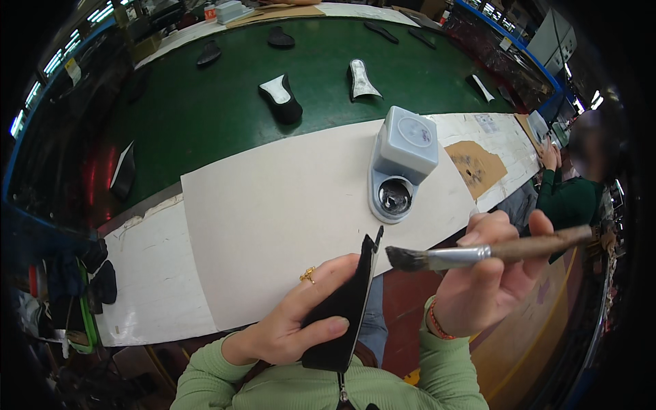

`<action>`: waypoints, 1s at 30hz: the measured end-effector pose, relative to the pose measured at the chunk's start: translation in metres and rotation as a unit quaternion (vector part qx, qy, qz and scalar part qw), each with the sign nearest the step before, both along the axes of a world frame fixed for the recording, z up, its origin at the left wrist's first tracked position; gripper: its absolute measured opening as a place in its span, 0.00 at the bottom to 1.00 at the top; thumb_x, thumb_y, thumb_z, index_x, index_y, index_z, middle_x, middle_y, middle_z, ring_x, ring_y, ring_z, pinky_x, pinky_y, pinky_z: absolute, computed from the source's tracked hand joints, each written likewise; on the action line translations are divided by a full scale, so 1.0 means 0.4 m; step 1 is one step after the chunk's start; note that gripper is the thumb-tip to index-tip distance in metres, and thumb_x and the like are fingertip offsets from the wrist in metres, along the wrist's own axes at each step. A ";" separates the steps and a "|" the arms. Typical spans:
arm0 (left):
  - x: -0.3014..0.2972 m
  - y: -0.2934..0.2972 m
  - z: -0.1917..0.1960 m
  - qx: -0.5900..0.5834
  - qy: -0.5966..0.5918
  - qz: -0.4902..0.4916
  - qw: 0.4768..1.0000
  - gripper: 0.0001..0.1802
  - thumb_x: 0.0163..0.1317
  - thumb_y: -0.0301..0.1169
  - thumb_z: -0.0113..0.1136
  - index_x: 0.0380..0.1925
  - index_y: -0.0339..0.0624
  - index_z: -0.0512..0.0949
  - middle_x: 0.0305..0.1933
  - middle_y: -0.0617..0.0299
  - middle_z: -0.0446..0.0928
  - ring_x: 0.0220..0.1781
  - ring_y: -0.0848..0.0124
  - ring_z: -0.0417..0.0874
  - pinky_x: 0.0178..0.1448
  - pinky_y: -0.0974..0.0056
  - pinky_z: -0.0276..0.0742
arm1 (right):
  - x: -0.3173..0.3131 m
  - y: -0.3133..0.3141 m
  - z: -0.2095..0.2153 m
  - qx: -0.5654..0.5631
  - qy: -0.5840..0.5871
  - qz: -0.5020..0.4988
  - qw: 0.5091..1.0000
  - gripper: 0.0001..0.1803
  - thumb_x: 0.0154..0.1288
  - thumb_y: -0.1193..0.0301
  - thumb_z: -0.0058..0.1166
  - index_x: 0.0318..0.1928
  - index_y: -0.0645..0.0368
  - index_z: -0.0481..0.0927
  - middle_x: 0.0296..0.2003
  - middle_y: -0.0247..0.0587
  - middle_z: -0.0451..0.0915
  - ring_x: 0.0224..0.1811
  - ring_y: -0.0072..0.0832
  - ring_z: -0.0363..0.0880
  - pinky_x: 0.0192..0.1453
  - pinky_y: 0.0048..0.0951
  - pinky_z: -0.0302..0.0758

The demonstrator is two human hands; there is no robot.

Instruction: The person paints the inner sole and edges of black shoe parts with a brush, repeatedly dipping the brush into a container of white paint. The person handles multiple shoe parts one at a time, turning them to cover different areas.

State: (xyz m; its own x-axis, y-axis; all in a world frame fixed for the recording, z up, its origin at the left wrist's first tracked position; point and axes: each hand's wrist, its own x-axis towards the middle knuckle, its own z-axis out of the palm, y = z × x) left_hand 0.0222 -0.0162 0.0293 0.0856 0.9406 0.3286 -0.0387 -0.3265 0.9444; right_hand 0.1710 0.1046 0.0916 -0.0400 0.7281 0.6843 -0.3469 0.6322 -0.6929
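The pale blue-grey dispenser (408,143), with its round dark cup (395,197) facing the wearer, stands on a large white sheet (273,212) laid over the white counter (147,273); nearer the wearer than the dispenser and a little to its left, the left hand (290,331) holds a thin black piece (345,304) tilted on edge, its pointed end toward the cup; the fingers are closed about it, thumb flat on the near face; right of the dispenser and nearer the wearer, the right hand (482,287) holds a brush (461,256) with a wooden handle and metal collar; its fingers are closed round the handle, palm turned up; the dark bristles (406,260) point left, just beside the black piece's upper edge, with a narrow gap in this view.

Beyond the dispenser spreads a green surface (205,137); on it, past the dispenser and to its left, sit two white-topped black parts, one nearer (280,96) and one slightly farther right (362,80); right of the dispenser lies brown cardboard (475,174) with dark smears; farther right is a co-worker in a dark green sleeve (570,198).
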 end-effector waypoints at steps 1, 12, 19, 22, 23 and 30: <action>0.001 0.002 0.000 0.009 0.003 0.011 1.000 0.33 0.61 0.27 0.50 0.66 0.37 0.52 0.68 0.45 0.51 0.70 0.56 0.53 0.69 0.59 0.47 | -0.001 0.001 -0.004 0.020 -0.014 0.008 1.000 0.42 0.50 0.66 0.66 0.60 0.59 0.53 0.26 0.45 0.78 0.30 0.27 0.74 0.37 0.24 0.69; 0.012 -0.020 0.023 -0.139 -0.227 -0.078 0.961 0.33 0.62 0.25 0.49 0.66 0.35 0.49 0.69 0.47 0.50 0.70 0.60 0.53 0.69 0.61 0.48 | -0.029 0.036 -0.019 -0.159 0.046 0.179 0.970 0.35 0.55 0.75 0.57 0.60 0.66 0.54 0.30 0.49 0.78 0.33 0.27 0.75 0.43 0.25 0.70; 0.026 0.003 0.015 -0.024 -0.121 0.002 0.992 0.33 0.62 0.26 0.49 0.66 0.34 0.50 0.69 0.46 0.51 0.70 0.58 0.52 0.69 0.59 0.46 | -0.025 0.019 -0.024 0.094 -0.013 -0.007 0.995 0.38 0.56 0.67 0.60 0.61 0.61 0.50 0.27 0.46 0.78 0.29 0.27 0.72 0.38 0.28 0.68; 0.028 0.004 0.018 -0.016 -0.078 0.032 0.996 0.32 0.61 0.27 0.49 0.65 0.33 0.52 0.68 0.45 0.51 0.70 0.56 0.52 0.69 0.58 0.45 | -0.023 0.015 -0.023 0.141 -0.040 -0.052 0.988 0.39 0.56 0.64 0.61 0.60 0.59 0.50 0.27 0.44 0.78 0.26 0.26 0.70 0.34 0.27 0.67; 0.028 0.004 0.020 -0.015 -0.069 0.040 0.997 0.32 0.61 0.27 0.50 0.65 0.33 0.53 0.68 0.44 0.51 0.70 0.55 0.52 0.69 0.57 0.45 | -0.024 0.016 -0.023 0.154 -0.045 -0.064 0.985 0.39 0.56 0.64 0.61 0.60 0.59 0.50 0.27 0.44 0.78 0.25 0.25 0.70 0.34 0.27 0.67; 0.019 0.011 0.030 0.047 0.041 0.083 0.995 0.31 0.61 0.28 0.50 0.64 0.33 0.55 0.67 0.41 0.51 0.69 0.53 0.54 0.68 0.55 0.49 | -0.023 0.029 -0.017 0.229 -0.054 -0.040 0.971 0.40 0.53 0.69 0.65 0.59 0.59 0.52 0.27 0.45 0.79 0.21 0.23 0.67 0.29 0.22 0.63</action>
State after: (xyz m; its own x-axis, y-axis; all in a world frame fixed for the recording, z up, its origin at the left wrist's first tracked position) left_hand 0.0299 -0.0117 0.0413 -0.0373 0.9093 0.4145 0.0988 -0.4094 0.9070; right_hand 0.1618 0.1161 0.0849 -0.0849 0.3512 0.9325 -0.2254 0.9048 -0.3613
